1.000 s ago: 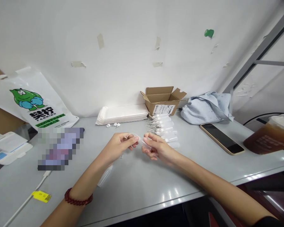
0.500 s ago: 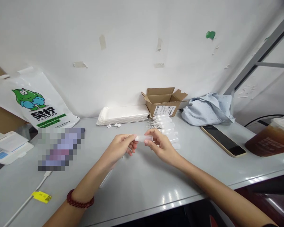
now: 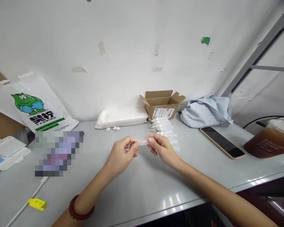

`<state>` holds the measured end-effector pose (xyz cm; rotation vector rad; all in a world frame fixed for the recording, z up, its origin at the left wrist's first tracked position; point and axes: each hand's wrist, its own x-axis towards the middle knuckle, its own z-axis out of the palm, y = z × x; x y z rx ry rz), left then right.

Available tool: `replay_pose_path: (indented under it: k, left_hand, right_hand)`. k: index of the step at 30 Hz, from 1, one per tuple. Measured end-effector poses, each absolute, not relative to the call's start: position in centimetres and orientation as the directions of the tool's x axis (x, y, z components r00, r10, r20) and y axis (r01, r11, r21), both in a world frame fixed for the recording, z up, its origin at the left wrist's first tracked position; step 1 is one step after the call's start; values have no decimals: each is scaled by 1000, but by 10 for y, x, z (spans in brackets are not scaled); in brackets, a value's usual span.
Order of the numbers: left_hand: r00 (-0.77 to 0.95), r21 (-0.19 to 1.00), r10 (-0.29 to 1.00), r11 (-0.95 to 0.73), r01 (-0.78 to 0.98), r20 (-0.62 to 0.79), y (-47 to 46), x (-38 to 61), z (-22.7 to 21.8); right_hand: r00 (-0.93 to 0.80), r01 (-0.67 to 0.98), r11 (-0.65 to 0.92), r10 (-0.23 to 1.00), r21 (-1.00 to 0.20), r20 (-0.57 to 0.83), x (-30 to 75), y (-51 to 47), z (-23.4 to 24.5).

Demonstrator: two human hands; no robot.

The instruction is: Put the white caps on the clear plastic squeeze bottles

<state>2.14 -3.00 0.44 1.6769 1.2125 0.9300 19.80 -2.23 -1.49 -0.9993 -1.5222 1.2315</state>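
We pinch a small clear tube between our left hand and right hand; its detail is hard to make out. Beyond the left hand, a blurred patch and a bag reading "FANNING".

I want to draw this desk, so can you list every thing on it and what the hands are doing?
tube: one, clear, held between both hands
tubes: a row, count unclear, clear with white caps, behind the hands
box: one, brown, open, by the wall
packets: one stack, white, left of the box
cloth: one, pale blue, right of the box
phone: one, dark screen, lying flat, right side
cup: one, brown drink, far right
bag: one, white with green cartoon, left
cable: one, white with yellow tag, front left
table: one, grey
left hand: pinches the tube's left end
right hand: pinches its right end
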Motion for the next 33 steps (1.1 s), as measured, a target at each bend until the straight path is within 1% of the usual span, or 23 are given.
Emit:
replay_pose_path:
  k: [2, 3, 6, 10, 12, 14, 16, 17, 19, 21, 23, 24, 26, 29, 31, 33]
  left_hand:
    - [214, 906, 963, -235, 353, 166, -34, 24, 4]
    - [202, 911, 964, -236, 339, 175, -35, 25, 5]
    - [223, 949, 967, -178, 261, 120, -35, 27, 4]
    - [282, 987, 959, -77, 143, 34, -31, 26, 3]
    - [294, 987, 956, -66, 146, 21, -30, 25, 4]
    - [311, 977, 950, -92, 191, 28, -30, 23, 5]
    - [326, 960, 944, -131, 247, 45, -31, 22, 6]
    - [329, 948, 943, -153, 278, 55, -32, 22, 7]
    - [327, 909, 940, -218, 354, 98, -34, 23, 6]
    - [329, 844, 928, -312, 436, 174, -34, 24, 5]
    - [332, 779, 913, -383, 497, 237, -34, 25, 3]
    - [327, 768, 912, -390, 508, 248, -33, 25, 3]
    - [307, 812, 929, -336, 477, 204, -32, 25, 2]
    - [306, 916, 950, -179, 359, 66, -29, 24, 3]
    - [332, 943, 943, -120, 311, 10, -28, 23, 4]
    - [349, 945, 937, -100, 312, -16, -28, 22, 5]
  right_hand:
    - [-273, 3, 172, 948, -985, 165, 199, -22, -13]
    - [-276, -3, 188, 944, -982, 182, 199, -21, -12]
    - [-273, 21, 260, 930, -965, 245, 201, -22, -10]
    - [-280, 112, 371, 902, -922, 329, 203, -23, -12]
    - [-279, 158, 411, 891, -898, 358, 203, -23, -13]
    - [-274, 184, 414, 893, -892, 358, 204, -24, -15]
    - [-267, 171, 369, 910, -914, 318, 204, -23, -16]
    - [-264, 139, 329, 921, -934, 285, 204, -23, -16]
    - [-266, 29, 220, 942, -975, 204, 202, -21, -17]
    - [-290, -91, 97, 949, -991, 119, 200, -19, -16]
    - [-323, -161, 1, 945, -987, 54, 198, -18, -15]
    - [-332, -173, -20, 943, -985, 39, 198, -17, -14]
    - [-323, -159, 5, 945, -987, 57, 197, -17, -13]
    - [-286, -53, 155, 944, -986, 164, 199, -18, -13]
    - [-279, 21, 236, 934, -972, 221, 201, -19, -13]
    - [-285, 48, 250, 931, -967, 227, 203, -20, -13]
